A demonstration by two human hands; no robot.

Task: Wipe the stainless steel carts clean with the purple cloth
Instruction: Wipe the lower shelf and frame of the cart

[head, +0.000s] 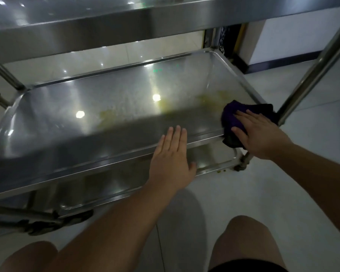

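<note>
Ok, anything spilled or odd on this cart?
Yes: yellowish smears streak the middle shelf, left of the purple cloth under the right hand. Yellow crumbs lie on the floor beside the caster.

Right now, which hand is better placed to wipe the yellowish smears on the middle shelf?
Right. The right hand already presses the purple cloth flat at the middle shelf's right end, beside the yellowish smears. The left hand is bare, spread over the near rim.

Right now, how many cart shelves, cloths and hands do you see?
Shelves: 3, top, middle, bottom
Cloth: 1
Hands: 2, left hand, right hand
Total: 6
</note>
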